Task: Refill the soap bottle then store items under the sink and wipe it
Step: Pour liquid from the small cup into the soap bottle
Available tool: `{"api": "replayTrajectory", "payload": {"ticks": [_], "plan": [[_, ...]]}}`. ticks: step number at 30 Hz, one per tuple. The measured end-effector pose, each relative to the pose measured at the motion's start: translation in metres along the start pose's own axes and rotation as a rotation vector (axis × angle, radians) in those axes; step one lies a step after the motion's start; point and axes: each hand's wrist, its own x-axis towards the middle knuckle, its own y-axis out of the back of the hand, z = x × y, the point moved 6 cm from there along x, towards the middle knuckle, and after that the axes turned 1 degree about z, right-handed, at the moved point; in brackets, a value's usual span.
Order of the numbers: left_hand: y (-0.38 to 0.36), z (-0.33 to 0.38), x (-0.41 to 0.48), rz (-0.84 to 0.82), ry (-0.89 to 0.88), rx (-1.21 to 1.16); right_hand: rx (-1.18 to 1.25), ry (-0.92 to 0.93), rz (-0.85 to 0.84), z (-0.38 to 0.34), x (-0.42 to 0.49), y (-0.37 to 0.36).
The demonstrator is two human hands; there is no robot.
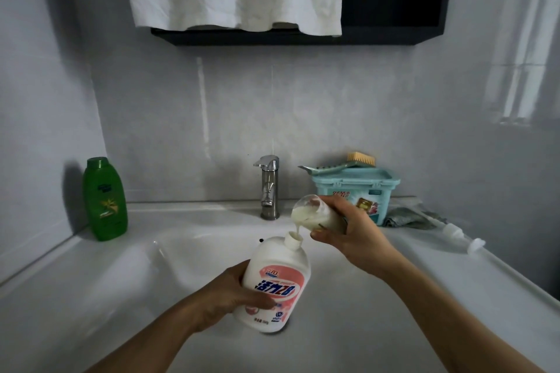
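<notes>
Refill under way! The left hand is wrapped round the soap bottle, holding it tilted over the middle of the sink with its neck open. The right hand grips a clear cup tipped just above, and a creamy stream runs from its lip into the neck. There's plenty left in the cup, so the pour looks about midway. The next call, on this reading: hold the stream centred, empty the cup, then fetch the pump lying at the sink's right edge and screw it on. The green bottle waits at the back left corner, the teal box and cloth at the back right.
</notes>
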Motion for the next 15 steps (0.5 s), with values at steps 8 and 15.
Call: {"api": "replayTrajectory", "payload": {"ticks": [8, 15], "plan": [[-0.0003, 0.0000, 0.0001, -0.001, 0.001, -0.009, -0.001, -0.006, -0.002, 0.0013, 0.0005, -0.0007], [-0.0012, 0.0010, -0.0001, -0.017, -0.005, -0.008, -0.013, 0.000, -0.010, 0.0028, 0.0007, -0.0012]]}}
